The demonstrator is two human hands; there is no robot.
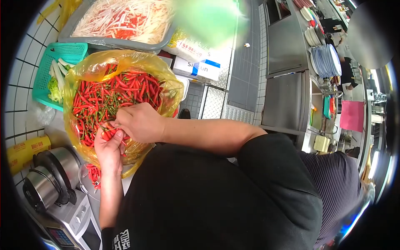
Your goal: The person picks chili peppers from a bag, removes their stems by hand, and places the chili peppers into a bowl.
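Note:
A yellow plastic bag (166, 75) stands open, full of red chilies (137, 85) with green stems. Over its near part, my left hand (109, 146) is closed around a few red chilies (109, 132), palm up. My right hand (141, 121) comes in from the right, its fingers pinched together at the stem end of those chilies; what lies between its fingertips is too small to make out. Below the bag, partly behind my left wrist, a clear container (84, 183) has more red chilies (94, 175) in it.
Beyond the bag is a grey tub (156, 46) of pale strips with red pieces. A green basket (41, 83) with vegetables stands left. Steel cookers (46, 183) are at lower left, a white box (208, 71) right of the bag. Plates (325, 60) stand on a far counter.

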